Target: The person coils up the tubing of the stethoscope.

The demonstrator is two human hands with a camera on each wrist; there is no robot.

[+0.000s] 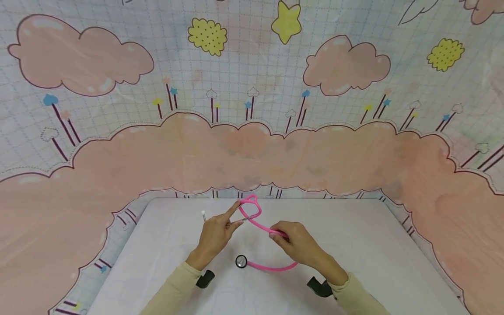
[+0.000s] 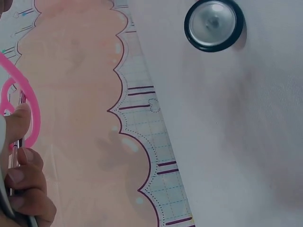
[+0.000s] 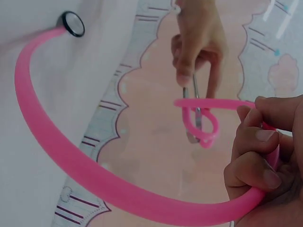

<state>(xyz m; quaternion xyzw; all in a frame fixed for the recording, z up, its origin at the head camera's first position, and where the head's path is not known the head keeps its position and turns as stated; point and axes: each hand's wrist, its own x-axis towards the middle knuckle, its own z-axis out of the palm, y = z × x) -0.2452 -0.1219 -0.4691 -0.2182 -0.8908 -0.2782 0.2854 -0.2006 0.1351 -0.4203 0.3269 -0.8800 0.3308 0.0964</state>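
Note:
A stethoscope with pink tubing (image 1: 271,268) is held over the white table between both hands. My left hand (image 1: 216,234) pinches its metal ear tubes (image 3: 198,94), the index finger stretched to the pink loop (image 1: 257,209) at the Y end. One white ear tip (image 1: 203,212) sticks out behind that hand. In the right wrist view the tubing crosses the metal tubes and bends round beside them. My right hand (image 1: 301,240) grips the tubing farther along, fingers curled round it. From there the tube sweeps down in a curve to the round, black-rimmed chest piece (image 2: 211,23).
The white table (image 1: 165,245) lies below, its far edge just beyond the hands. A cloth printed with clouds and stars (image 1: 252,153) hangs behind and at the sides. Black wrist devices (image 1: 205,279) sit at both sleeves.

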